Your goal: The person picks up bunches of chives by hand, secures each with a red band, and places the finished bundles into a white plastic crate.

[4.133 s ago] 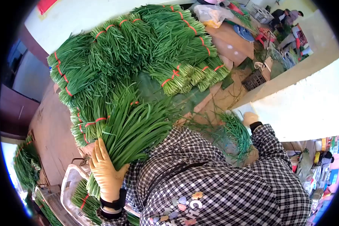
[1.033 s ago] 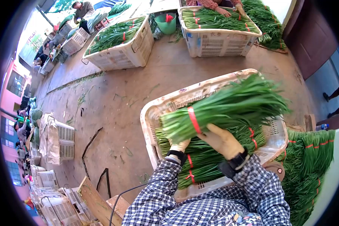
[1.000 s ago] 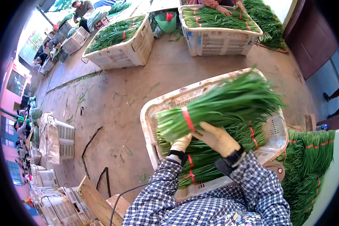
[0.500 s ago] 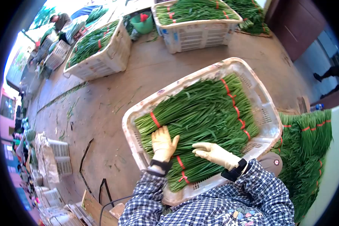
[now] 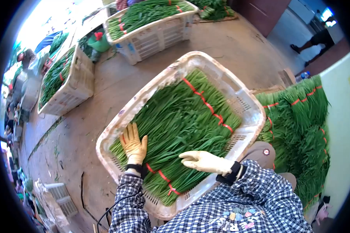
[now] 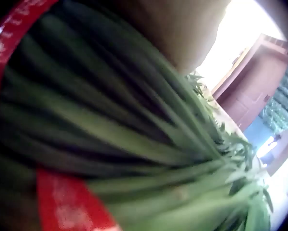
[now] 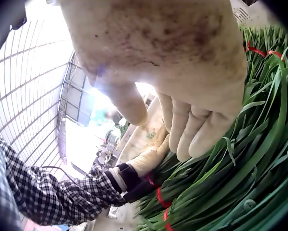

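Observation:
Bundles of long green leafy stalks, tied with red bands, fill a white plastic crate. My gloved left hand lies palm down with fingers spread on the stalk ends near the crate's left side. Above the leaves, my gloved right hand is held with its fingers extended and nothing in its grasp. In the right wrist view the right hand shows straight fingers over the leaves. The left wrist view is filled by blurred stalks and red bands.
Two more filled crates stand across the floor, with a green bucket between them. Banded bundles are piled at the right beside the wall. A wrapped crate is at the lower left; a person's leg shows in the doorway.
The bundle held up by both hands a second ago now lies in the crate. The hands have separated, the left resting on the stalks. The head view has turned, and the scene has shifted left.

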The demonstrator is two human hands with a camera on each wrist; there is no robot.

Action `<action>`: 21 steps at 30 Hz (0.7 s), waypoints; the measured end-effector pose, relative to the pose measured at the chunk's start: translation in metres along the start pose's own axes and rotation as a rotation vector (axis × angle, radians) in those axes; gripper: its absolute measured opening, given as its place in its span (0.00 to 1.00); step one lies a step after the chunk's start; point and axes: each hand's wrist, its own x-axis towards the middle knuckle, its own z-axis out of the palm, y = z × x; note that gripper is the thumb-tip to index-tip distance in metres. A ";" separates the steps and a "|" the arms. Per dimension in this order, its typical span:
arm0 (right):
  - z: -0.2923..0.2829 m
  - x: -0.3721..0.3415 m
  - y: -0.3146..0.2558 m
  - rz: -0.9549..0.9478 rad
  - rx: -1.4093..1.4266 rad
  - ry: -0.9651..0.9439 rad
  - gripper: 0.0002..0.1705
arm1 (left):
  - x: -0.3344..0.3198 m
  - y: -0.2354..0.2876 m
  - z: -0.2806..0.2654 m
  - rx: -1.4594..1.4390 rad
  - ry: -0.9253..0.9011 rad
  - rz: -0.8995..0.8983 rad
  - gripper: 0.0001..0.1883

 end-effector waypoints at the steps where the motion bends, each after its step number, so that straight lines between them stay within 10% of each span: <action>1: 0.000 0.003 0.007 -0.052 -0.026 0.027 0.32 | -0.003 0.000 0.004 0.036 -0.044 -0.005 0.44; 8: -0.031 -0.046 -0.002 -0.362 -0.179 0.151 0.31 | 0.012 0.003 0.010 0.122 -0.328 -0.130 0.42; 12: -0.087 -0.175 0.009 -0.517 -0.108 0.560 0.27 | 0.013 0.022 0.019 0.327 -0.094 -0.122 0.37; 17: -0.140 -0.356 0.108 -0.137 0.024 1.235 0.23 | 0.013 0.183 -0.029 -0.683 0.167 0.258 0.29; 21: -0.157 -0.461 0.264 -0.014 0.264 1.481 0.25 | 0.027 0.322 -0.094 -0.793 0.044 0.632 0.30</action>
